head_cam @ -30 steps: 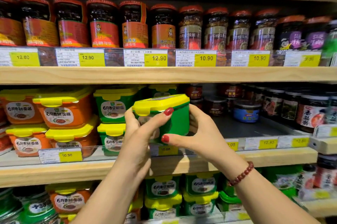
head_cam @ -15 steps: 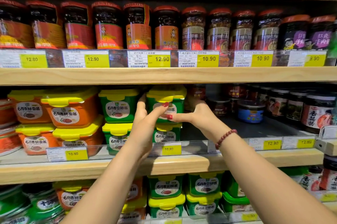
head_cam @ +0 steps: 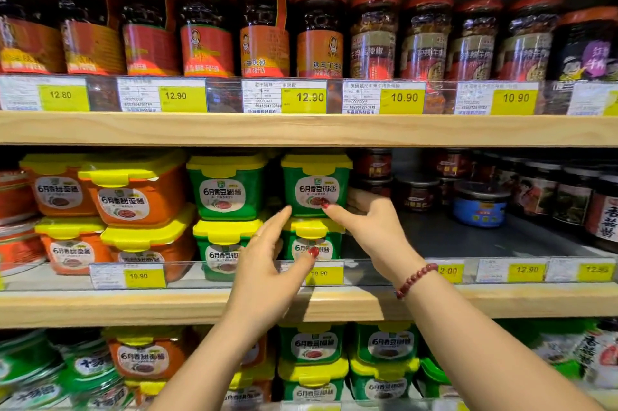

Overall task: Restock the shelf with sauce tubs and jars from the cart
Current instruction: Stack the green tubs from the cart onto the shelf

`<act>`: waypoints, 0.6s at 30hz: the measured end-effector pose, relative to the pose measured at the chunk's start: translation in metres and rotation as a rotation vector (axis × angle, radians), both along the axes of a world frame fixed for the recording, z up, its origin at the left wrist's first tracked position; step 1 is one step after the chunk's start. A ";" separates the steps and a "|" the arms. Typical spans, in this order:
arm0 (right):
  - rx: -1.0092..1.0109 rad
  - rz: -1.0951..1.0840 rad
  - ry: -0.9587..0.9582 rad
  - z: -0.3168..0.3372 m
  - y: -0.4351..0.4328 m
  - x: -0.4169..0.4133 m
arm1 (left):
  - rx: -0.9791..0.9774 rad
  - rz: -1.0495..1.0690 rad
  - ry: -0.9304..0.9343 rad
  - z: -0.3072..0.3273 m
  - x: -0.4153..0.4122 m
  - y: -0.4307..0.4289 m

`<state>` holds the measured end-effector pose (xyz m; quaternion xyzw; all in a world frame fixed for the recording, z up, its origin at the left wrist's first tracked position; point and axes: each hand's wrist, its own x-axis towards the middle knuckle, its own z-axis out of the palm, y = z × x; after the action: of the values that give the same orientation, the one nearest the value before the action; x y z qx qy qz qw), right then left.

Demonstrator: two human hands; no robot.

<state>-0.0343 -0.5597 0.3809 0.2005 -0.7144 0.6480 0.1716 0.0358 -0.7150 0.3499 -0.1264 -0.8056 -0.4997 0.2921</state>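
Note:
A green sauce tub (head_cam: 316,186) with a yellow lid sits on top of another green tub (head_cam: 311,245) on the middle shelf (head_cam: 100,305). My right hand (head_cam: 371,226) rests against its lower right corner, thumb on the front label and fingers on the right side. Just below and left of the tub is my left hand (head_cam: 267,263), fingers spread, holding nothing, with its fingertip close to the lower left corner. A second green stack (head_cam: 227,189) stands directly to the left. The cart is out of view.
Orange tubs (head_cam: 133,196) fill the shelf's left part. Small dark jars (head_cam: 418,191) and a blue-labelled jar (head_cam: 480,206) stand behind bare shelf floor on the right. Tall red-lidded jars (head_cam: 264,32) line the upper shelf. More tubs (head_cam: 312,347) sit below.
The green tub went from held in the air to stacked on the lower green tub. My left hand has let go and drawn back; my right hand stays at the tub's corner.

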 end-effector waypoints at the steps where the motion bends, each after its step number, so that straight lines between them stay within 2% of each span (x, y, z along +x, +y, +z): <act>1: -0.001 -0.026 0.015 -0.002 -0.001 -0.001 | 0.013 -0.002 -0.012 -0.001 0.000 0.000; 5: -0.003 -0.072 0.054 -0.006 -0.004 -0.005 | 0.059 0.019 -0.037 0.001 -0.007 0.001; 18: 0.012 -0.076 0.005 0.004 -0.011 -0.016 | 0.228 -0.007 -0.107 0.004 -0.029 0.009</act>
<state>-0.0506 -0.5707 0.3845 0.1762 -0.7249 0.6362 0.1967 0.0070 -0.7062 0.3542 -0.0683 -0.7577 -0.5950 0.2592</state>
